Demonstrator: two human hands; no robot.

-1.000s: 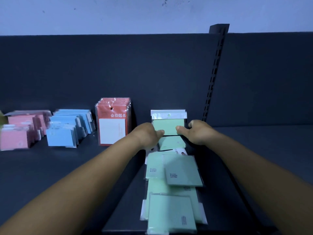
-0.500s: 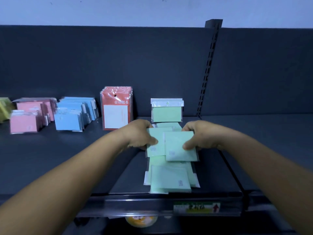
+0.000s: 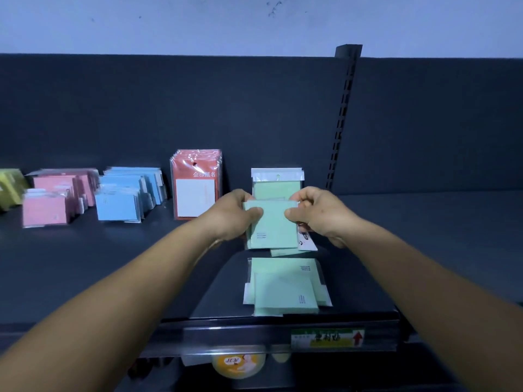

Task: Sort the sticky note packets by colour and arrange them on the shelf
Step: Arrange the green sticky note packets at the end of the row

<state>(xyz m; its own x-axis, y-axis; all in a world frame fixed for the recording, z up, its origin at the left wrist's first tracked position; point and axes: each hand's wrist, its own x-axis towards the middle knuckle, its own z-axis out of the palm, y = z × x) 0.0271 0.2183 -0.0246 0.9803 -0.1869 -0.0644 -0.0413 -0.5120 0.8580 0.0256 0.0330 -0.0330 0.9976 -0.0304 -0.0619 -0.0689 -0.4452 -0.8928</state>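
Note:
My left hand [image 3: 233,215] and my right hand [image 3: 318,213] grip a small bundle of green sticky note packets [image 3: 273,226] by its left and right edges, tilted up above the dark shelf [image 3: 424,236]. Behind the bundle a green packet [image 3: 278,183] stands upright against the back panel. More green packets [image 3: 284,287] lie flat in a loose pile near the shelf's front edge. To the left stand a red packet stack [image 3: 195,185], blue packets [image 3: 127,195], pink packets [image 3: 55,198] and a yellow packet [image 3: 10,186] at the far left edge.
A slotted upright post [image 3: 341,117] divides the back panel just right of the green packets. A price label strip [image 3: 328,337] runs along the shelf's front lip, with a round orange item [image 3: 239,363] below it. The shelf right of the post holds nothing visible.
Both hands left the upright green packet, came forward to the flat green packets, gathered a bundle and have lifted it back toward the upright one.

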